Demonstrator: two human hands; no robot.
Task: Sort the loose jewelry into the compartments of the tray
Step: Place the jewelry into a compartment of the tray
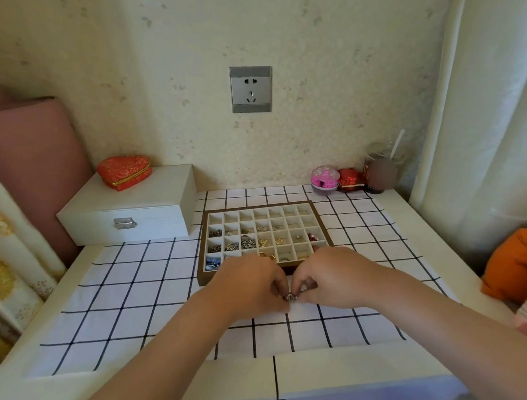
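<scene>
A brown-framed jewelry tray [202, 236] with many small cream compartments lies on the checked cloth. Its nearer rows hold rings, chains and beads; the far rows look bare. Just in front of the tray my left hand [246, 283] and my right hand [331, 276] meet over the cloth, fingers curled. Together they pinch a small silver piece of jewelry [290, 298] between their fingertips. My hands hide the tray's near edge and part of its front row.
A white latched box [130, 210] with a red heart-shaped case [125, 172] on top stands at the left. Small pink and red cases [325, 178] and a dark cup [379, 171] stand at the back right. An orange cushion [522, 261] lies off the table's right edge.
</scene>
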